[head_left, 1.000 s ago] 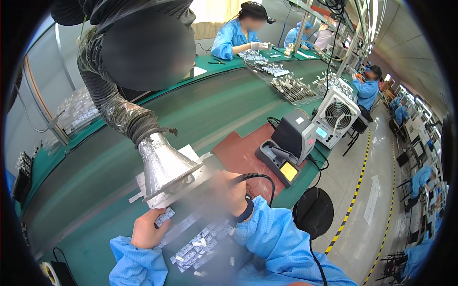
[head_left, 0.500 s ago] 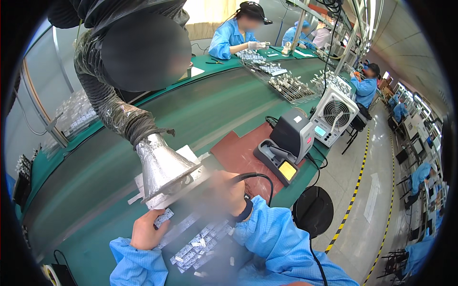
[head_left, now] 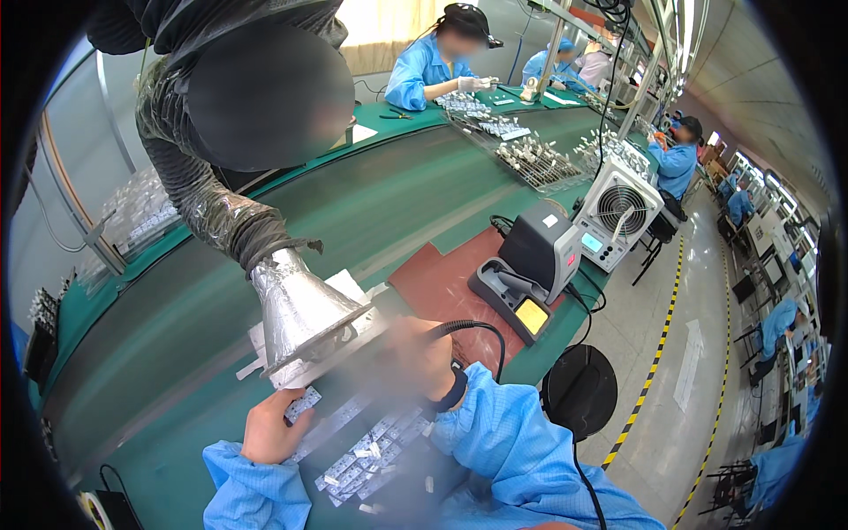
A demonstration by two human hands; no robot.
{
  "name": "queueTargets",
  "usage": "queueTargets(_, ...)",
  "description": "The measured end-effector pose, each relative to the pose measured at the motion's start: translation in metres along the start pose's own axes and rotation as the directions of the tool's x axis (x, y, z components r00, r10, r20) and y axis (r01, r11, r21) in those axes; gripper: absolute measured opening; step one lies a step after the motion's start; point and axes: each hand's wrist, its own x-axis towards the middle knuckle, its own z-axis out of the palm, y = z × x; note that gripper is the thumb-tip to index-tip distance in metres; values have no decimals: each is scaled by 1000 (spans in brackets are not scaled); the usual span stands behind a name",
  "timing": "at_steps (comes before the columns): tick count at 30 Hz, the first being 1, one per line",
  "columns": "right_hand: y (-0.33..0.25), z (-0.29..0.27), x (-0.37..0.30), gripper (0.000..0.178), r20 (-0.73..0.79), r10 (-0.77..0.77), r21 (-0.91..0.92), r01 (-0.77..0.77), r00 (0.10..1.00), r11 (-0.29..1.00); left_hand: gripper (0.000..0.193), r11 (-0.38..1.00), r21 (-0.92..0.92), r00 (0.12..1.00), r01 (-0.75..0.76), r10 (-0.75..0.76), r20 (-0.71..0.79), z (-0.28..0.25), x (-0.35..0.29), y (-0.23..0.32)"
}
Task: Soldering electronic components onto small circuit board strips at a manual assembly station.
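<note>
Pinching a small grey board (head_left: 303,405), left hand (head_left: 269,433); right hand (head_left: 424,358) grips a black-corded tool.

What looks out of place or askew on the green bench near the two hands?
Nothing stands out. The left hand rests on a strip of small parts, the right hand holds a corded tool under the foil hood.

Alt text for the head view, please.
A person in blue sleeves steadies a panel of small circuit boards with the left hand while the right hand holds a corded soldering iron beneath a silver fume-extraction hood.
</note>
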Motion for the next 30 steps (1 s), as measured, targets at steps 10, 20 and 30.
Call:
queueTargets(10, -4, 0, 1, 39, 2, -31, -51, 31, 1000, 998, 35, 1000, 15, 1000, -16, 16, -3, 1, 0, -3)
queueTargets(20, -5, 2, 1, 39, -28, -51, -95, 48, 998, 994, 35, 1000, 8, 999, 28, -29, 23, -2, 1, 3)
queueTargets(30, -3, 3, 2, 39, -33, -58, -99, 54, 998, 994, 35, 1000, 1, 1000, -17, 17, -7, 0, 0, 1)
